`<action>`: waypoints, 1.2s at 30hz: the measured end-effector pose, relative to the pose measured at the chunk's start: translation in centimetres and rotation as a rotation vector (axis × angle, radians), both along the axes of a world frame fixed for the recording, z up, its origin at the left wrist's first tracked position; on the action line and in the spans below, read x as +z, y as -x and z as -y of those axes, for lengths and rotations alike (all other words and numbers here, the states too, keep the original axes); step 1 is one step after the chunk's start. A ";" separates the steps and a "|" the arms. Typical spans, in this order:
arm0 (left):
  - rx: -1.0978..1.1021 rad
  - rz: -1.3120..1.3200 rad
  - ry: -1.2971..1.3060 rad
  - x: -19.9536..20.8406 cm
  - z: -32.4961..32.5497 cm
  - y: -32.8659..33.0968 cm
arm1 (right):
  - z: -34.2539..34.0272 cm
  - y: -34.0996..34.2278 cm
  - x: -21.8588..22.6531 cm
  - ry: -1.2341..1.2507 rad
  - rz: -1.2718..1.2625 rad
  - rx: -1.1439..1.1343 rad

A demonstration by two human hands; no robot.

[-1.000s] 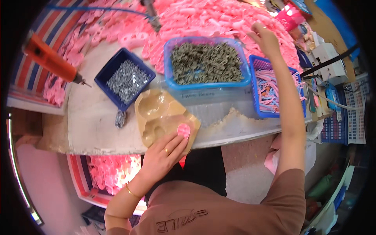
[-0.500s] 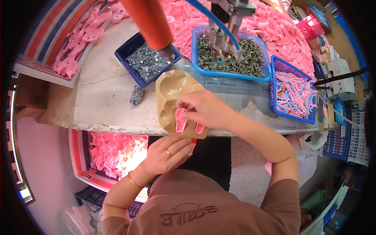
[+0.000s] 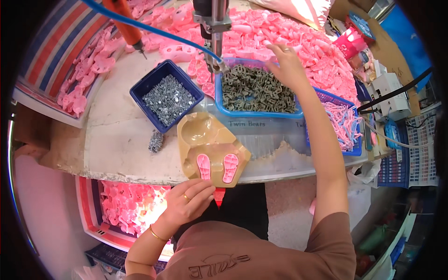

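A tan block [image 3: 215, 151] with hollowed-out recesses rests at the table's front edge. Two pink foot-shaped plastic pieces [image 3: 230, 168] lie side by side in its lower recess, ribbed sides up. My left hand [image 3: 189, 200] is at the block's near edge, its fingers bent and pressed together; whatever is under them is hidden. A bit of something red [image 3: 219, 195] shows beside its fingertips. My right hand [image 3: 287, 67] reaches far over the right part of the blue tray [image 3: 261, 113], towards the heap of pink plastic parts [image 3: 261, 32], fingers apart and nothing visible in them.
A dark blue bin of screws [image 3: 168, 100] stands left, with a screw-covered clump [image 3: 156, 141] near it. The tray holds grey-green pieces. A purple-blue basket [image 3: 357, 151] holds pink and blue sticks. An orange screwdriver [image 3: 123, 21] and a metal machine head [image 3: 214, 32] hang overhead.
My right hand has left the pink pieces in the block and stretched forward past the tray. My left hand stays by the block's near edge. The view has shifted.
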State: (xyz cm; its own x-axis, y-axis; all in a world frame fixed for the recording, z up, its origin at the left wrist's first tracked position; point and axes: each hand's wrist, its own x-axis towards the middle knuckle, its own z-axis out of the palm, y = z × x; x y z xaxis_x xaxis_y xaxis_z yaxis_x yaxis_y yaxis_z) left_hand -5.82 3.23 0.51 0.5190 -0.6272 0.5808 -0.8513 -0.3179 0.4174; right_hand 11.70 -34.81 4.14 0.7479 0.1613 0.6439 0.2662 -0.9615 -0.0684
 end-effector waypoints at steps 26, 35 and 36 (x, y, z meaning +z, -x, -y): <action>0.038 -0.014 0.008 -0.3 -2.0 0.6 | -16.2 16.5 -0.2 -0.088 -0.397 0.498; 0.213 -0.169 -0.081 0.1 -0.7 -1.7 | -13.8 17.4 -0.3 -0.149 -0.567 0.330; 0.230 -0.187 -0.100 0.3 -0.3 -2.2 | -13.8 17.4 -0.4 -0.130 -0.550 0.327</action>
